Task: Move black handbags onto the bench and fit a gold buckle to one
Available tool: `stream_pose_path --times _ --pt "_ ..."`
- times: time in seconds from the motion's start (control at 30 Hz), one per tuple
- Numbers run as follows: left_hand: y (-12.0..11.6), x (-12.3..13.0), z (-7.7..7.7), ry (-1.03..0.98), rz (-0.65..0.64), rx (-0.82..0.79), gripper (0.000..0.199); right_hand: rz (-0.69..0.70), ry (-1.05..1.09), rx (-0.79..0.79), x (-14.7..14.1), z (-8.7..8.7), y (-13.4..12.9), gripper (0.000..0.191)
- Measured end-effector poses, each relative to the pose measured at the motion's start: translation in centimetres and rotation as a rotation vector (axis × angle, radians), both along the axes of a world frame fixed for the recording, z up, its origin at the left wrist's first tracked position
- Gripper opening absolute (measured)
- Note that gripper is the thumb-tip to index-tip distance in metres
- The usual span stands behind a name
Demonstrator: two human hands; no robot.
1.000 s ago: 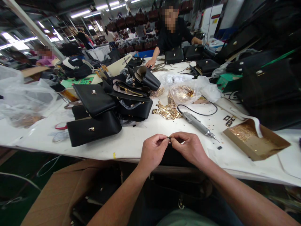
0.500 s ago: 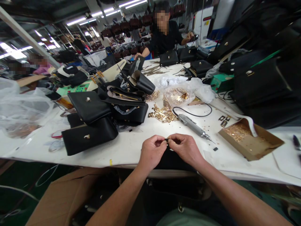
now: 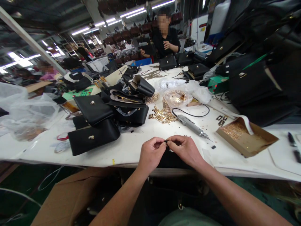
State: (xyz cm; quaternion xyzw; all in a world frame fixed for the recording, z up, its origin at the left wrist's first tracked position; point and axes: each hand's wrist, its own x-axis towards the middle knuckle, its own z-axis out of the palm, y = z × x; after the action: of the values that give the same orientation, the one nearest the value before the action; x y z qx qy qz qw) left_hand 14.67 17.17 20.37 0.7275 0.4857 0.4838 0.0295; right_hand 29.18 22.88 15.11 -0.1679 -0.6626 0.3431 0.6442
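My left hand (image 3: 152,153) and my right hand (image 3: 184,149) meet at the table's front edge, fingertips pinched together on a small dark piece (image 3: 166,141). Most of that piece is hidden by the fingers. Beneath both hands lies a black leather item (image 3: 172,160), partly covered by them. Just beyond, a grey electric screwdriver (image 3: 191,125) rests on the table with its tip pointing right. Gold metal fittings (image 3: 163,115) are heaped behind my hands, beside a clear plastic bag of gold parts (image 3: 176,98).
Black handbags (image 3: 94,136) are piled at the left. A cardboard tray (image 3: 246,150) of small gold pieces sits at the right, near a black marker (image 3: 293,141). Across the white table (image 3: 131,150) is a person (image 3: 166,40). A cardboard box (image 3: 63,194) stands below left.
The view has shifted slightly, so the table's contents appear moved. My hands keep their pinch. The person opposite has drawn one hand in to the chest and holds a dark item in the other.
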Motion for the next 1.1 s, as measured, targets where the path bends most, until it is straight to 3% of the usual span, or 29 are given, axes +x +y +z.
stream_pose_path --times 0.23,1.1 --pt "-0.25 -0.76 -0.75 0.0 0.006 0.01 0.025 -0.044 0.001 0.018 -0.7 -0.56 -0.33 0.017" --pt "-0.26 -0.9 -0.11 -0.001 0.041 -0.011 0.025 -0.076 -0.013 0.036 -0.96 0.0 0.01 0.017"
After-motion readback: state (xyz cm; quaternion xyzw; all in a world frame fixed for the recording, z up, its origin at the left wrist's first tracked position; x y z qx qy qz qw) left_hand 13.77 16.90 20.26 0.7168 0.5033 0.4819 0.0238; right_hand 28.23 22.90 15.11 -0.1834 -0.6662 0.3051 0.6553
